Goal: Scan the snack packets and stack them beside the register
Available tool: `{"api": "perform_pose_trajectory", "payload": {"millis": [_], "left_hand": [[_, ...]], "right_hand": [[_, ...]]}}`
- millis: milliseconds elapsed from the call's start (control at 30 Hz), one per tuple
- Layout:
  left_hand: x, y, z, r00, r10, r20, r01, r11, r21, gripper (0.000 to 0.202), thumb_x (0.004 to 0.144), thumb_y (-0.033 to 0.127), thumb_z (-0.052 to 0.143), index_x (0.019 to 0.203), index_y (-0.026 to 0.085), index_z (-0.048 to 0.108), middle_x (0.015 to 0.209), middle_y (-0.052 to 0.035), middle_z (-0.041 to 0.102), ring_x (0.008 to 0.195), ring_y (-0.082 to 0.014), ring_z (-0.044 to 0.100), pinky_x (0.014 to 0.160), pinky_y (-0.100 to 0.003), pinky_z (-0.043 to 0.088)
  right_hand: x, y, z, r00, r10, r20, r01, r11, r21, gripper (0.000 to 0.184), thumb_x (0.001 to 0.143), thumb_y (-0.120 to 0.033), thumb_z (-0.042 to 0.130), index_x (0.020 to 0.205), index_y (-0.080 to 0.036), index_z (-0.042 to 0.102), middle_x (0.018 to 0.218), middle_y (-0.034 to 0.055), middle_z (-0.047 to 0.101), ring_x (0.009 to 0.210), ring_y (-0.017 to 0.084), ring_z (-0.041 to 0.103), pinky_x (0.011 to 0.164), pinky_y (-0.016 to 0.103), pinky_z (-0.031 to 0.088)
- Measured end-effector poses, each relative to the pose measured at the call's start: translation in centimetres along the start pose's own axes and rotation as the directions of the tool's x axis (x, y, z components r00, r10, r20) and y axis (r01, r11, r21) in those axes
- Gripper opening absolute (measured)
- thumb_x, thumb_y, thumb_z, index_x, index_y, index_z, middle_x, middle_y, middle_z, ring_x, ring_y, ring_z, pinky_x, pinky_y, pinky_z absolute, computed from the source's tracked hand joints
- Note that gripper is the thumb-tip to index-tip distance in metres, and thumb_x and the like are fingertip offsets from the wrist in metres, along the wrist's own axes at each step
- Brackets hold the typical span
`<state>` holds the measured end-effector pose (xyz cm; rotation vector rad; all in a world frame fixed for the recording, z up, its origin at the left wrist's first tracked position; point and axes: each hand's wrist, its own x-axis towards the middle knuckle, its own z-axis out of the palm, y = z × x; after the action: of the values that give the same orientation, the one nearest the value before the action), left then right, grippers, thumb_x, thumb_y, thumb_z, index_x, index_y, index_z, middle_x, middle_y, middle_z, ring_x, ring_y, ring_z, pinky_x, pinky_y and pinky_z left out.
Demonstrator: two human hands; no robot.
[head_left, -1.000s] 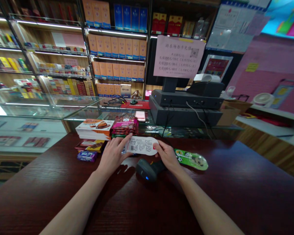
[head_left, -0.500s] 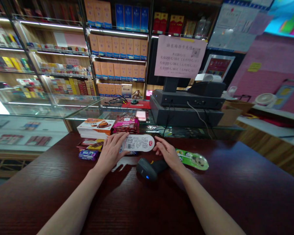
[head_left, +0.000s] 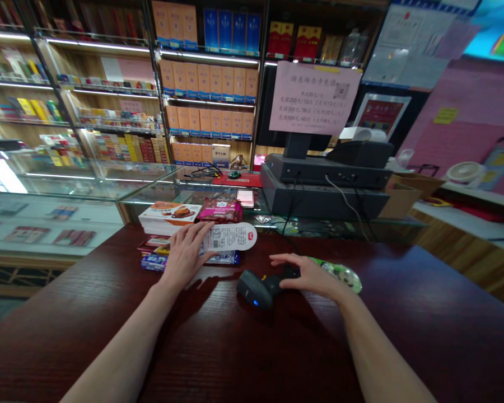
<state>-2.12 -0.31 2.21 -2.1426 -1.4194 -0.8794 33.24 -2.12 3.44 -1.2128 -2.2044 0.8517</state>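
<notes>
My left hand [head_left: 183,253] holds a white oval packet [head_left: 231,237] with a printed label and a red mark at its right end, raised just above the dark wooden counter [head_left: 252,336]. My right hand [head_left: 311,276] hovers with fingers stretched out over the handle of a black barcode scanner [head_left: 258,289] lying on the counter with a blue light on. Under that hand's far side lies a green panda-print packet [head_left: 344,275]. Beneath the white packet is a blue wrapped bar [head_left: 222,258].
A stack of snack boxes [head_left: 168,217], a pink packet [head_left: 220,211] and small bars [head_left: 153,258] sit at the counter's far edge. A till machine [head_left: 323,184] with cables stands behind on a glass case [head_left: 88,187]. Shelves of goods fill the back wall.
My right hand let go of the white packet and dropped to the scanner. My left hand carried the packet slightly left and away, alone.
</notes>
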Motion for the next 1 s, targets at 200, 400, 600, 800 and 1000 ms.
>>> {"api": "perform_pose_trajectory", "payload": {"millis": [200,400,600,800,1000], "left_hand": [[-0.1,-0.3,0.0,1.0,-0.01,-0.019,0.01,1.0,0.005,0.077,0.085,0.037,0.072,0.153,0.027,0.037,0.141,-0.0111,0.056,0.122,-0.0321,0.05,0.103,-0.047,0.04],[-0.2,-0.6,0.1,1.0,-0.017,-0.011,0.017,1.0,-0.01,0.073,0.087,0.04,0.069,0.152,0.028,0.039,0.142,-0.0118,0.056,0.122,-0.0322,0.05,0.102,-0.048,0.041],[-0.2,-0.7,0.3,1.0,-0.007,0.013,0.007,1.0,-0.015,0.072,0.087,0.039,0.07,0.151,0.027,0.039,0.142,-0.0113,0.056,0.122,-0.032,0.05,0.102,-0.047,0.04],[-0.3,-0.9,0.4,1.0,-0.012,0.005,0.012,0.999,-0.031,0.071,0.088,0.039,0.068,0.152,0.027,0.039,0.142,-0.012,0.056,0.123,-0.0319,0.05,0.102,-0.047,0.04],[-0.3,-0.8,0.3,1.0,-0.019,0.003,0.019,0.999,-0.029,0.071,0.087,0.038,0.07,0.151,0.027,0.04,0.141,-0.0112,0.057,0.123,-0.0314,0.05,0.104,-0.046,0.04]], "right_hand": [[0.2,0.0,1.1,0.993,-0.034,0.115,0.048,0.991,-0.126,0.078,0.069,-0.029,0.083,0.142,-0.035,0.054,0.124,0.0023,0.071,0.121,0.028,0.061,0.121,0.062,0.013],[0.3,0.5,2.1,0.994,-0.029,0.102,0.051,0.973,-0.225,0.073,0.066,-0.026,0.082,0.135,-0.033,0.059,0.119,0.0031,0.07,0.117,0.028,0.062,0.121,0.064,0.011],[0.4,0.1,2.5,0.988,-0.084,0.132,0.111,0.97,-0.215,0.071,0.07,-0.021,0.076,0.137,-0.035,0.058,0.123,0.0022,0.07,0.114,0.026,0.064,0.121,0.063,0.014],[0.5,-0.9,2.5,0.981,-0.123,0.152,0.158,0.958,-0.24,0.066,0.075,-0.021,0.074,0.138,-0.035,0.059,0.124,0.002,0.069,0.119,0.027,0.061,0.121,0.059,0.02],[0.8,-0.8,2.7,0.988,-0.119,0.102,0.143,0.952,-0.269,0.055,0.082,-0.03,0.074,0.135,-0.031,0.06,0.12,0.0057,0.068,0.115,0.027,0.059,0.115,0.052,0.031]]}}
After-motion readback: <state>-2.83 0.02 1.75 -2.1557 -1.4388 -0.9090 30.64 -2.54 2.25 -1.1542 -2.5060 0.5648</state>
